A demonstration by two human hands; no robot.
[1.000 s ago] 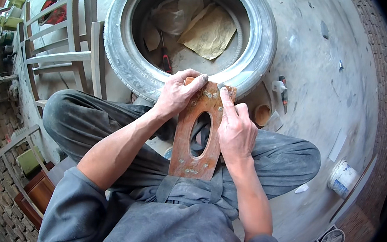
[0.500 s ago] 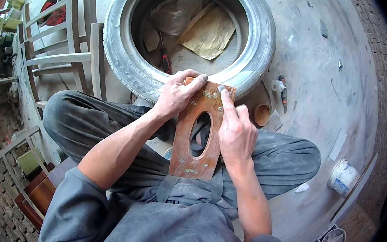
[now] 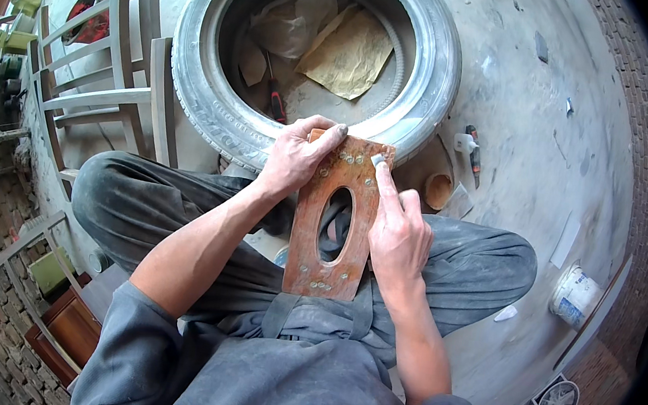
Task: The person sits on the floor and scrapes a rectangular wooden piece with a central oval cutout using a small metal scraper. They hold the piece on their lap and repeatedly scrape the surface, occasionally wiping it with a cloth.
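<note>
A reddish-brown wooden board (image 3: 306, 237) with an oval opening and several round metal-looking spots stands between my thighs, its far end leaning on a dusty tyre (image 3: 197, 49). At the far left corner my left hand (image 3: 297, 155) grips it, thumb on the face and fingers around the edge. My right hand (image 3: 401, 236) is at the board's right edge. Its index finger is stretched to the upper right corner, the tip coated pale grey, while the other fingers are curled; whatever they may hold is hidden.
Inside the tyre lie yellowish sandpaper (image 3: 354, 52) and a red-handled screwdriver (image 3: 277, 104). Wooden chair frames (image 3: 120, 48) stand at left. To the right are another red-and-black tool (image 3: 474, 156), a small brown bowl (image 3: 438, 191), a white bucket (image 3: 576, 297) and a fan (image 3: 558, 404).
My right hand has shifted slightly right and nearer, its index fingertip sliding toward the board's right edge. The left hand and the board have stayed put.
</note>
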